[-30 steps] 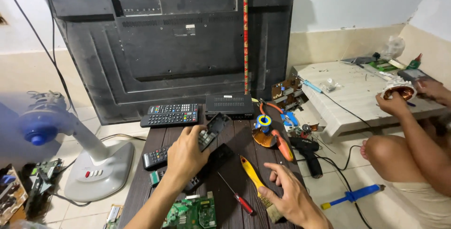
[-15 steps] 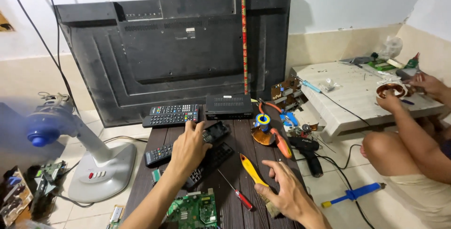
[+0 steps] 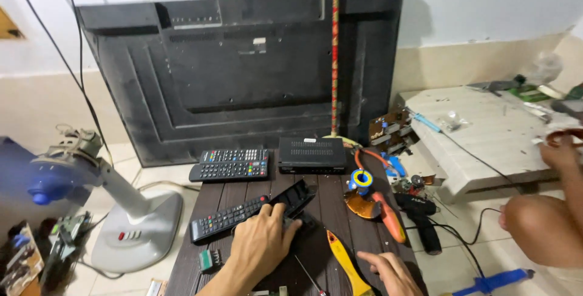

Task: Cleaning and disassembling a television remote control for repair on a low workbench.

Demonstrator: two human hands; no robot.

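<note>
Right hand [image 3: 388,272] at near edge of surface [image 3: 328,202], grip loose, fingers spread, holding nothing; yellow-handled tool [image 3: 346,262] just beside it. Since a second ago my left hand [image 3: 261,244] slid off circuit board onto black remote [image 3: 294,199]; grip curled over its near end, pressing down. I judge remote now the work piece. Long axis diagonal, far end toward far-right corner. Set-top box [image 3: 311,154] beyond.

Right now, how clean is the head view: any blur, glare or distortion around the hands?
Head view: even indoor light, no glare; left hand on the open remote is sharp; right hand is cut by the bottom edge; fan head is blurred; wide-angle bend shows along the panel edges.
</note>
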